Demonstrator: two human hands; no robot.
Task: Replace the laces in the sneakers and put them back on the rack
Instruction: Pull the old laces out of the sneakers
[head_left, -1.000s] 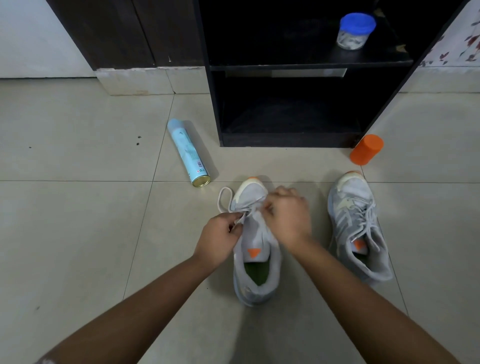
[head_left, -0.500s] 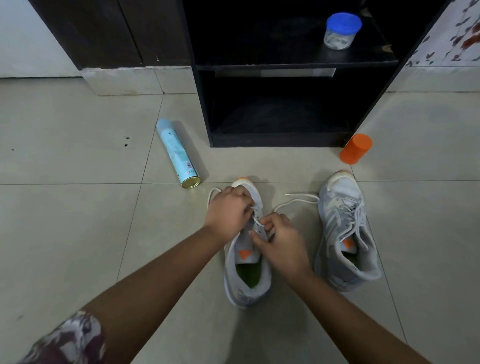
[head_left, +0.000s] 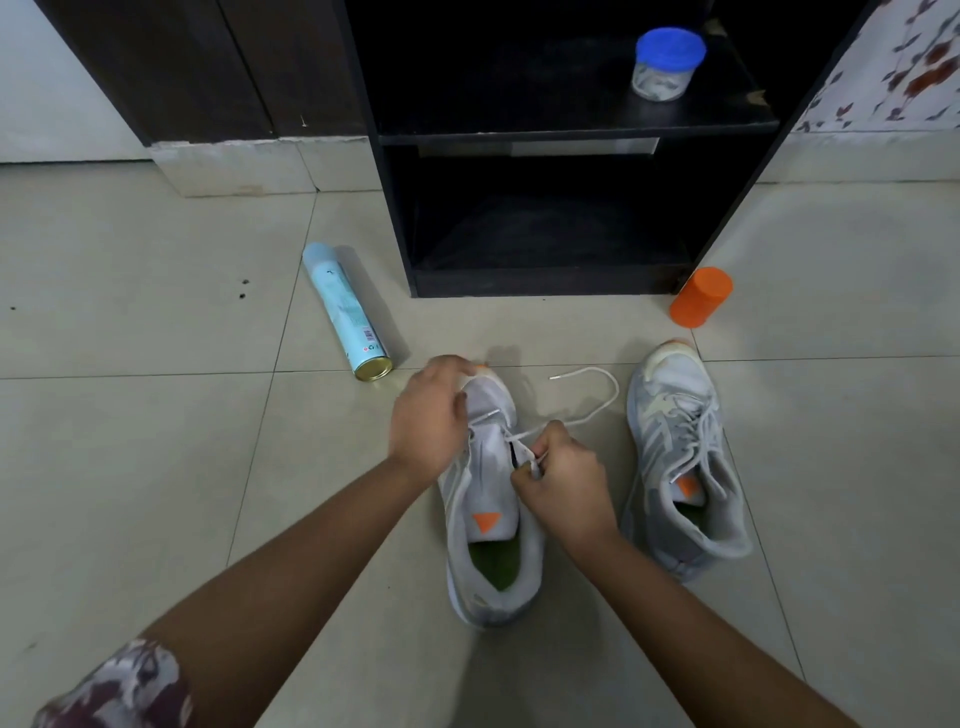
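Two grey sneakers stand on the tiled floor, toes toward a black rack (head_left: 400, 218). The left sneaker (head_left: 491, 545) lies between my hands, with an orange tab on its tongue and only its lowest eyelets laced. My left hand (head_left: 428, 415) grips its toe end on the left side. My right hand (head_left: 563, 486) pinches the white lace (head_left: 597, 410) at the sneaker's right eyelets. The lace's free end loops out to the right over the floor. The right sneaker (head_left: 685, 462) stands fully laced beside it.
A light blue spray can (head_left: 345, 312) lies on the floor left of the rack. An orange cylinder (head_left: 700, 297) stands at the rack's right foot. A jar with a blue lid (head_left: 665, 65) sits on the rack's upper shelf. The lower shelf holds nothing.
My left hand has moved up from the eyelets to the toe. My right hand has come down to the right eyelets, and the lace end has been pulled out to the right.
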